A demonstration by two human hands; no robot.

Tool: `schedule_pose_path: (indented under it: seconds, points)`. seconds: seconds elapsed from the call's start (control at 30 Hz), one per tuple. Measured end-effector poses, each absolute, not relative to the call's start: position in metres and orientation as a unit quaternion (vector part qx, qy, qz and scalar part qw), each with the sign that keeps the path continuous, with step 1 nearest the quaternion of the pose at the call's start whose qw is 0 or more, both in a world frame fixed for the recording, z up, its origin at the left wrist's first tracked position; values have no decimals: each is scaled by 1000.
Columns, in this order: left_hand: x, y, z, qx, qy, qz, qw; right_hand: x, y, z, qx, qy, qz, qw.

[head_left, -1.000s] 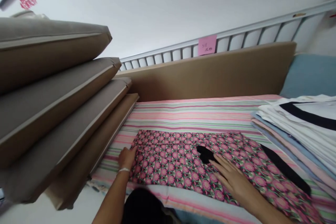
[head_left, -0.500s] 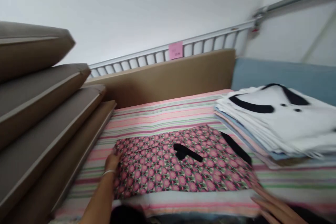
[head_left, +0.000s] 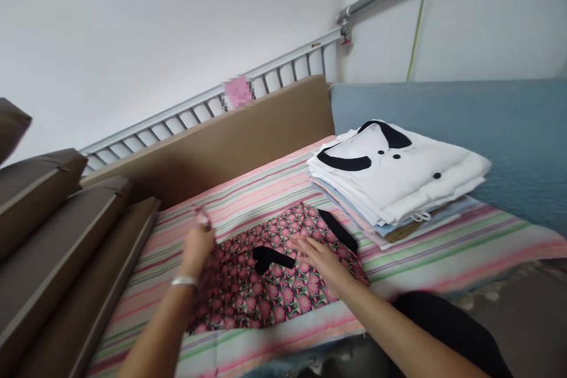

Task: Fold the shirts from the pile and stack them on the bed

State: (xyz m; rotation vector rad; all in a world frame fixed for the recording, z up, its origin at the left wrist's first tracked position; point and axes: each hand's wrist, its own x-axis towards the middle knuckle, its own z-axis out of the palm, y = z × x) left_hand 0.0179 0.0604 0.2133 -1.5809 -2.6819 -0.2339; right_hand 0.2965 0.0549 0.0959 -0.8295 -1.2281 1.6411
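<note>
A pink-and-black floral garment [head_left: 277, 298] with a black band at its right edge and a black trim piece near the middle lies on a striped cloth [head_left: 261, 189]. At the garment's left end, my left hand [head_left: 198, 243] is closed on its edge, and a bit of fabric shows at the fingertips, raised off the cloth. My right hand [head_left: 322, 260] is over the right half of the garment, fingers stretched out and nearly together. Whether its palm presses on the fabric I cannot tell. A light bracelet [head_left: 185, 281] circles my left wrist.
On the right sits a stack of folded white garments [head_left: 420, 171] with dark trim, coloured ones beneath. Brown-grey cushions [head_left: 48, 260] are piled at the left. A brown board [head_left: 248, 136] and a white radiator [head_left: 283, 74] run behind; a blue panel [head_left: 443, 106] stands back right.
My right hand has moved from the near right corner onto the garment. My left hand has lifted the garment's left edge, bunching the fabric. The view has turned right.
</note>
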Motion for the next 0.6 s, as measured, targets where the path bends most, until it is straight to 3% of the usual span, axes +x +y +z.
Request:
schedule_pose_path:
  seconds: [0.13,0.27,0.43,0.6]
  points:
    - [142,100,180,-574,-813,-90,-45,291,83,89,-273,-298,809,427]
    - [224,90,157,-664,-731,-99,-123,299,101,71,-260,-201,844,424]
    - [187,7,145,-755,-606,-251,-33,301,109,60,-300,-206,847,387]
    - [126,-91,55,-866,-459,-195,-25,281,113,57,-379,-246,786,423]
